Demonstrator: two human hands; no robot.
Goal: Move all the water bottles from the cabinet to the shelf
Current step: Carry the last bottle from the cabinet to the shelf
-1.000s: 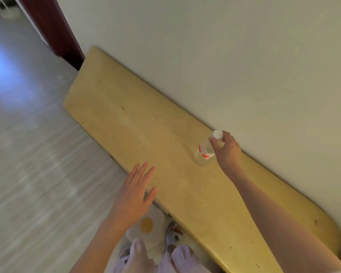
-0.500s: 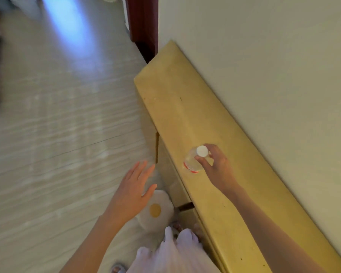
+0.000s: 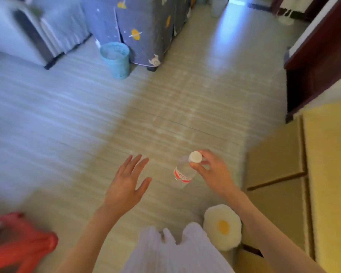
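Observation:
My right hand (image 3: 215, 172) grips a clear water bottle (image 3: 183, 173) by its white cap; the bottle has a red and white label and hangs upright over the floor. My left hand (image 3: 126, 182) is beside it to the left, empty, with its fingers spread. The yellow wooden cabinet (image 3: 327, 174) is at the right edge, its front panels facing the floor. No shelf can be made out in this blurred view.
A light blue bin (image 3: 115, 59) stands on the floor ahead, next to furniture under a grey patterned cover (image 3: 144, 30). A dark red door frame (image 3: 313, 71) is far right. A red plastic stool (image 3: 18, 245) is at the lower left. An egg-shaped slipper (image 3: 222, 226) is below.
The view has swung left from the cabinet top and wall to the open floor. My right hand has carried the bottle off the cabinet top and holds it over the floor.

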